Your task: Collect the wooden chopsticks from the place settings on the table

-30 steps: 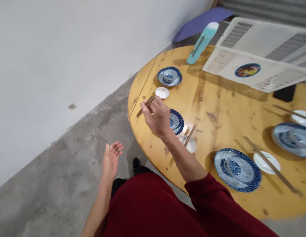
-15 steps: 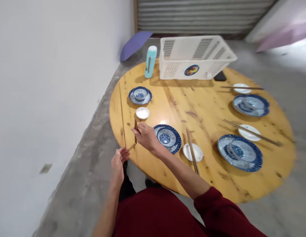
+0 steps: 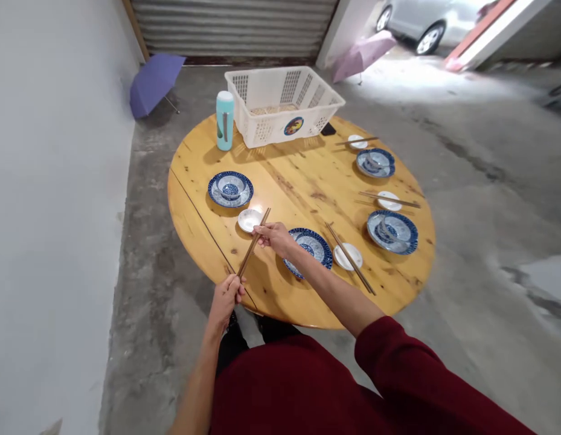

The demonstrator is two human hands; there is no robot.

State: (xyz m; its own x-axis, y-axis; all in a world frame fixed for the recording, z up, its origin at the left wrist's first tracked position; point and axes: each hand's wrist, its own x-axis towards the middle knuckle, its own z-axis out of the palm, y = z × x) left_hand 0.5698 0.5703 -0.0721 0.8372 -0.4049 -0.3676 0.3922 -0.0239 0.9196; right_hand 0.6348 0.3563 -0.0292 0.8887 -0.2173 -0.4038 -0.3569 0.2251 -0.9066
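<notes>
A pair of brown chopsticks (image 3: 248, 257) slants over the near left of the round table, between both hands. My left hand (image 3: 227, 296) is closed around their lower end at the table's edge. My right hand (image 3: 275, 237) pinches them near the upper end. Just beyond, a small white saucer (image 3: 248, 221) lies beside the chopstick tips; whether they touch it I cannot tell. Past it sits a blue-patterned plate (image 3: 212, 196) with a bowl (image 3: 230, 186) on it. Under my right forearm another blue plate (image 3: 323, 244) with a bowl is partly hidden.
More chopsticks (image 3: 351, 258) rest across a white saucer (image 3: 355, 249). Two further settings with blue plates (image 3: 409, 240) stand at the right. A white plastic basket (image 3: 266, 130), turquoise bottle (image 3: 224, 124) and dark phone (image 3: 328, 129) are at the back. Open umbrellas lie on the floor beyond.
My left hand, open and apart before, has closed on the chopsticks' lower end. The chopsticks have tilted to a slant, their upper end now beside the saucer. The view has swung right.
</notes>
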